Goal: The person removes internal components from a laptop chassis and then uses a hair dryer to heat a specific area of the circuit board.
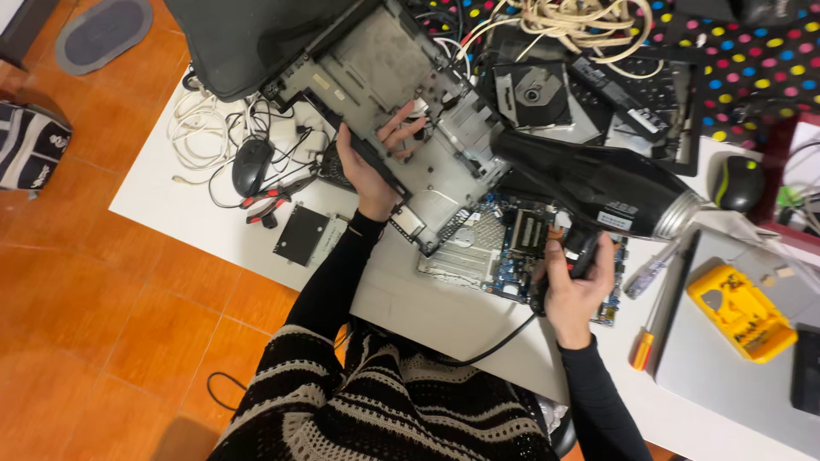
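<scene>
1. Left hand (373, 162) gripped the edge of the laptop base shell (401, 102) – fingers curled over the rim, thumb underneath. The shell was tilted up off the white table (427, 307), far end resting toward a black bag (248, 34).
2. Right hand (576, 286) was closed round the handle of a black hair dryer (598, 188), metal nozzle pointing right, body hanging over the circuit board (512, 248). Cord ran from the handle down off the table edge.
3. Handling, my read: the shell looked light but thin and flexible plastic, likely to twist if held at one corner – better held along a long edge, as it was. The dryer looked stiff and bulky, its handle the only sensible grip.
4. The circuit board lay flat on the table just below the shell, bare and probably fragile – edges only.
5. The shell itself was the only tray-like thing; its bays looked empty and dusty, as far as I could tell.
6. Around: black mouse (251, 165), red-handled pliers (269, 201), flat drive (301, 235), disc drive (534, 94), two screwdrivers (645, 337), yellow meter (740, 312), second mouse (740, 182).
</scene>
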